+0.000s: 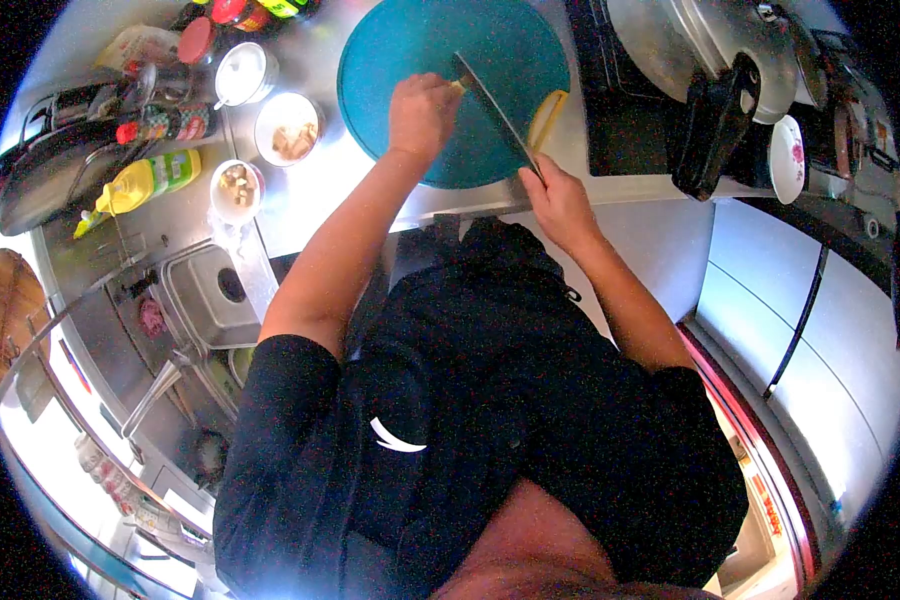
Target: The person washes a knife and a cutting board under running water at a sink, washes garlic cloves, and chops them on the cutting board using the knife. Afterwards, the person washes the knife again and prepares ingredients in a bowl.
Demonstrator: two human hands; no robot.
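Note:
My right hand (560, 203) is closed round the handle of a kitchen knife (497, 110). Its blade slants up and to the left across a round teal cutting board (390, 40). Just left of the blade, my left hand (425, 115) is closed over the board, its fingertips pinching a small pale yellow piece of food (459, 87). Whether the blade touches that piece, I cannot tell. A longer yellow-edged, pale piece (547, 120) lies at the board's right edge, near the knife.
Left of the board stand a bowl of pale pieces (292, 130), a bowl of brownish chunks (237, 192) and a white bowl (246, 74). A yellow-green bottle (150, 185) and a sink (205, 295) lie farther left. To the right, a pot (710, 50) sits on the stove.

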